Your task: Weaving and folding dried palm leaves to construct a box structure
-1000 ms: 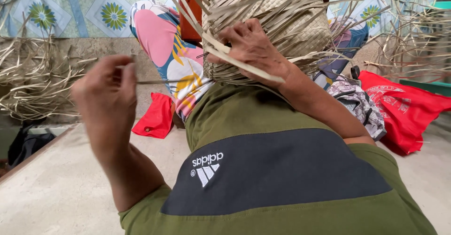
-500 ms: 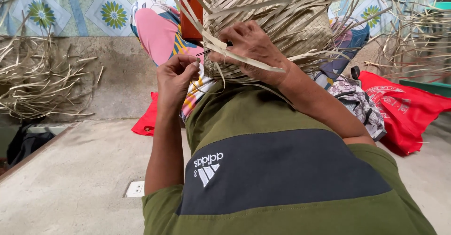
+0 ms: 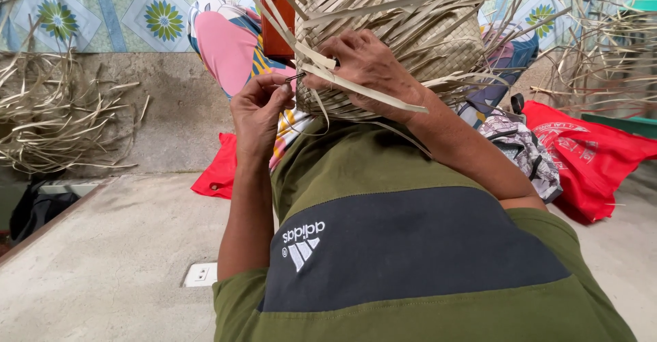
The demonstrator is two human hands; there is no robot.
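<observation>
A half-woven basket of pale dried leaf strips (image 3: 404,20) rests against my lap, with loose strip ends sticking out all around it. My right hand (image 3: 369,65) lies over its lower front and grips the weave, with a flat strip (image 3: 363,89) running under the fingers. My left hand (image 3: 259,109) is at the basket's lower left edge, fingers pinched on a thin dark metal tool (image 3: 295,77) whose tip touches the weave. My olive and black shirt fills the lower frame.
A heap of dried leaf strips (image 3: 55,116) lies at the left against a concrete wall. More strips (image 3: 602,55) pile up at the right. Red cloth bags (image 3: 588,150) and patterned fabric (image 3: 233,41) lie on the concrete floor. A white socket (image 3: 200,273) sits in the floor.
My left hand has come in from far out at the left to the basket's lower left edge. My right hand has stayed on the weave.
</observation>
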